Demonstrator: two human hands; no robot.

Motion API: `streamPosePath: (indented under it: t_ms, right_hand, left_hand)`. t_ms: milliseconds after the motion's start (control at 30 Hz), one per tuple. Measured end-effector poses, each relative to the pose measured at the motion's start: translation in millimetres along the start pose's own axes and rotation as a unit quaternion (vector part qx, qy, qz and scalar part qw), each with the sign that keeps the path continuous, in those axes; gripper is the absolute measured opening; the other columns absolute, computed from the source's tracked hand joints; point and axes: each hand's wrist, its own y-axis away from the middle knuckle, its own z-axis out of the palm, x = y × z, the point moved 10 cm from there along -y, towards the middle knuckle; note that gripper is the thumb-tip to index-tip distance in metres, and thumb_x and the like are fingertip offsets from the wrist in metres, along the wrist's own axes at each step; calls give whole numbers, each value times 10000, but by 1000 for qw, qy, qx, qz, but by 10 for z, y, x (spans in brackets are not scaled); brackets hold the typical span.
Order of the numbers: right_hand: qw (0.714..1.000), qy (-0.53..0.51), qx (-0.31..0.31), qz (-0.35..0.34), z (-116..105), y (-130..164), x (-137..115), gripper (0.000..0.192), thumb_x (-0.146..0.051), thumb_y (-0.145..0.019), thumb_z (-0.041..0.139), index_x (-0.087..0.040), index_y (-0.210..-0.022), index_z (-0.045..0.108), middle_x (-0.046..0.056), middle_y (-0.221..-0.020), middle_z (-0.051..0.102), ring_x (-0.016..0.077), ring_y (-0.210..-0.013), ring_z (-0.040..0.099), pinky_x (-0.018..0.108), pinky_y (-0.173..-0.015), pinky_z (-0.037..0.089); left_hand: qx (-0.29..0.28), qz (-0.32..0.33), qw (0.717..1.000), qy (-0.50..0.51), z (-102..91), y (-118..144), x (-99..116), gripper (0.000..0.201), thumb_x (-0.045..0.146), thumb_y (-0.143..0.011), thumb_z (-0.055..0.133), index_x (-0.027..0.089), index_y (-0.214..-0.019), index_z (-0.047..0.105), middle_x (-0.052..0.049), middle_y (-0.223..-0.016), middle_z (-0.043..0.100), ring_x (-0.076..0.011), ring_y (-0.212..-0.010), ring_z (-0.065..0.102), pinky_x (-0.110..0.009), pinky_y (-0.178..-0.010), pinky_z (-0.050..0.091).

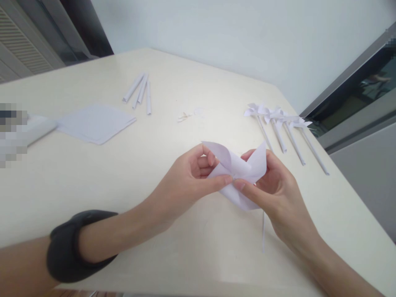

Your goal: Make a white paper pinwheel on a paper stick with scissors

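Observation:
Above the table's near half I hold a white paper pinwheel [241, 166] with curled blades. My left hand [198, 173] grips it from the left, its thumb pressed on the centre. From the other side my right hand [275, 185] pinches it, the thumb tip close beside the left one at the middle. The fingers behind the paper are partly hidden. A thin white stick [263, 233] shows below the pinwheel near my right hand; whether it joins the pinwheel cannot be seen. A black band [66, 247] is on my left wrist.
Several pinwheels on paper sticks [284, 119] lie at the right. Square paper sheets [95, 123] are stacked left, with rolled paper tubes [140, 88] behind them. Small pale bits [185, 117] lie mid-table [173, 74]. A wall [216, 33] stands behind; a white object is at the left edge.

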Motion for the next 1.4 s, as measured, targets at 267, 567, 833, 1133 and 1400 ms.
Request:
streamPosePath:
  t_ms: [267,567,833,1133,1400]
  right_hand:
    - [1000,5,-1,3,-9,7,21,258,-149,-789,644,-291,-969,526,-27,-930,555,148,-887,532,258,-676,427]
    - [1000,-2,9,-12,-25,0,7,227,-121,-799,614,-278,-936,524,-31,-901,551,130,-828,530,240,-637,424]
    - [999,5,48,-22,-64,16,23,229,-108,-781,618,-267,-914,521,-32,-857,550,130,-804,537,240,-638,430]
    - [999,19,43,-5,-53,27,20,206,-125,-792,612,-270,-901,513,-33,-841,526,129,-779,514,246,-629,417]
    - [1000,12,18,4,-9,22,32,181,-146,-813,597,-275,-904,509,-26,-854,529,134,-786,516,239,-588,409]
  left_hand:
    - [9,2,1000,-26,-22,9,20,215,187,-788,661,206,-938,509,31,-872,586,-141,-903,588,-237,-727,473]
    - [16,10,999,-36,-44,11,18,197,230,-791,655,204,-892,488,38,-850,592,-116,-810,576,-229,-680,475]
    - [9,14,999,-43,-15,6,18,218,234,-788,654,202,-935,496,15,-892,599,-151,-865,593,-297,-755,495]
    - [25,1,999,-46,-40,18,12,223,248,-779,652,212,-931,492,10,-870,610,-162,-843,608,-288,-730,485]
    - [39,7,999,-26,-54,24,30,240,186,-773,653,206,-770,414,48,-798,590,-97,-739,569,-192,-630,442]
